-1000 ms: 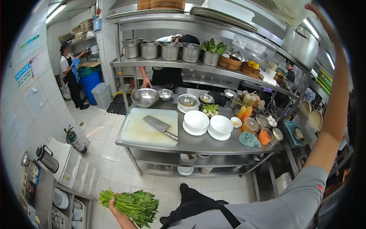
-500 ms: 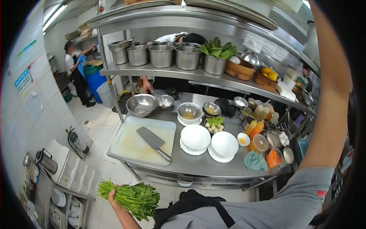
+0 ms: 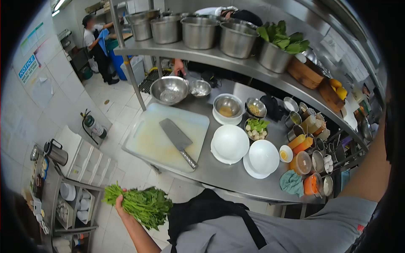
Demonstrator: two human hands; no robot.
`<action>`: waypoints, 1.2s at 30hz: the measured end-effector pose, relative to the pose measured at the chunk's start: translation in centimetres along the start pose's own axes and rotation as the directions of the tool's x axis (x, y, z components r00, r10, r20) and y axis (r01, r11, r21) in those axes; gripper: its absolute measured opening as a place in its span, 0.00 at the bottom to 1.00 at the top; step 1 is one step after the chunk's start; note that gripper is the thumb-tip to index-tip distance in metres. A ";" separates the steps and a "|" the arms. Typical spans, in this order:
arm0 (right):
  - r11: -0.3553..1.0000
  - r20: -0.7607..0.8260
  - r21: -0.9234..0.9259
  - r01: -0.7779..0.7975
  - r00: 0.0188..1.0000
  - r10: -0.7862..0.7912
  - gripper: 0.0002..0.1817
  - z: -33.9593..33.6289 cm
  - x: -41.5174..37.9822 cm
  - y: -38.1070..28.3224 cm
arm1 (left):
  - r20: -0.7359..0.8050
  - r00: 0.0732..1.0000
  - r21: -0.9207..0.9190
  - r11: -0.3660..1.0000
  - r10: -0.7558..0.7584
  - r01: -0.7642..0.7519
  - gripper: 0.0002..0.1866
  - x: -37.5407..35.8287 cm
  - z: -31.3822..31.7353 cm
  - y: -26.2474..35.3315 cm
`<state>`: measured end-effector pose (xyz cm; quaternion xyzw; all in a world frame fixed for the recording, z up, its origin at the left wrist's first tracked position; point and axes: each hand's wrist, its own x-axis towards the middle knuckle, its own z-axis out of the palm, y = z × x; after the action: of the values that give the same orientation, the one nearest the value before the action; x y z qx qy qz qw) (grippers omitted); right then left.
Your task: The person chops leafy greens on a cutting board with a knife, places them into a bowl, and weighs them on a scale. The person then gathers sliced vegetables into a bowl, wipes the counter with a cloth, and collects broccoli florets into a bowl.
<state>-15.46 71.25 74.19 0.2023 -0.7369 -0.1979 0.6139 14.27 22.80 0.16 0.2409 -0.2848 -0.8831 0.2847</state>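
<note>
My left hand (image 3: pixel 121 207) grips a bunch of leafy greens (image 3: pixel 141 205) by the stems, low at my left side over the floor. My right arm (image 3: pixel 371 168) is raised up and out of the picture; the hand itself is hidden. In front of me stands a steel worktable (image 3: pixel 219 168) with a white cutting board (image 3: pixel 147 141) and a cleaver (image 3: pixel 178 137) lying on it. Two white bowls on plates (image 3: pixel 230 143) (image 3: pixel 263 157) sit beside the board.
Steel mixing bowls (image 3: pixel 169 90), sauce tins, orange bottles (image 3: pixel 301 144) and a teal cloth (image 3: pixel 292 183) crowd the table's right. An upper shelf (image 3: pixel 219 59) carries big pots and greens. A person in an apron (image 3: pixel 97 44) works far left. A low rack with dishes (image 3: pixel 67 192) and a kettle stands at my left.
I have stepped closer to the worktable and look more steeply down on it. The greens stay in my left hand. My raised right hand has left the picture.
</note>
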 end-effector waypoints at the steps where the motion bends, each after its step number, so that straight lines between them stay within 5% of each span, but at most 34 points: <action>1: 1.000 0.000 -0.004 0.000 1.000 0.000 0.28 0.2 -0.5 -0.2 | 0.070 0.997 -0.017 0.999 -0.036 0.037 0.21 0.4 0.4 0.4; 5: 1.000 0.001 -0.022 -0.008 1.000 0.008 0.26 0.1 -2.7 -1.0 | 0.037 0.999 0.045 0.999 -0.030 0.029 0.23 3.5 1.9 1.5; 14: 0.999 0.047 -0.040 -0.014 0.999 0.016 0.23 -3.7 -10.7 -9.8 | 0.300 0.952 0.373 0.926 -0.065 -0.054 0.26 16.3 8.5 6.9; 18: 0.996 0.099 0.067 -0.067 0.993 0.060 0.22 -5.3 -15.3 -18.7 | 0.408 0.902 0.662 0.726 -0.141 -0.186 0.26 22.8 11.8 9.5; 21: 0.938 0.154 0.300 -0.171 0.980 0.129 0.21 -5.4 -19.3 -28.3 | 0.586 0.764 0.745 0.551 -0.270 -0.377 0.26 27.0 16.1 9.9; 22: 0.840 0.232 0.451 -0.300 0.949 0.214 0.20 -4.5 -21.5 -32.2 | 0.632 0.713 0.749 0.477 -0.305 -0.459 0.26 28.5 17.4 9.5; 23: 0.443 0.441 0.675 -0.590 0.804 0.399 0.20 -3.0 -24.9 -36.2 | 0.687 0.634 0.723 0.420 -0.354 -0.548 0.29 28.8 19.6 8.8; 24: -0.153 0.665 0.712 -0.685 0.588 0.461 0.20 -1.2 -29.1 -41.8 | 0.719 0.556 0.686 0.294 -0.418 -0.666 0.31 29.4 21.1 7.9; 25: 0.656 0.559 0.588 -0.473 0.824 0.094 0.24 0.6 -28.1 -46.1 | 0.764 0.477 0.612 0.254 -0.434 -0.749 0.33 29.9 21.7 6.1; 27: 0.436 0.850 0.427 -0.792 0.516 0.106 0.28 4.8 -37.1 -54.7 | 0.720 0.415 0.432 -0.109 -0.555 -0.895 0.34 29.9 23.0 2.5; 28: 0.460 0.904 0.369 -0.808 0.427 0.025 0.29 5.8 -40.5 -57.8 | 0.652 0.402 0.342 -0.223 -0.643 -0.913 0.34 29.2 23.7 0.7; 30: 0.482 0.927 0.326 -0.813 0.375 0.006 0.33 7.2 -46.9 -62.9 | 0.639 0.278 0.140 -0.247 -0.717 -0.959 0.31 29.8 21.5 -4.9; 33: 0.595 0.942 0.273 -0.756 0.334 -0.008 0.34 6.6 -48.3 -66.3 | 0.589 0.206 0.026 -0.237 -0.781 -0.971 0.34 28.3 18.5 -9.2; 36: 0.550 0.955 0.237 -0.800 0.297 0.020 0.27 6.8 -49.3 -66.4 | 0.650 0.157 -0.096 -0.286 -0.743 -0.954 0.28 27.1 18.0 -9.5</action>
<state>-10.36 42.42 -3.45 0.0602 -0.9755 0.2086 0.0360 -19.33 18.47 -0.01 -0.3403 -0.9400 0.0086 -0.0225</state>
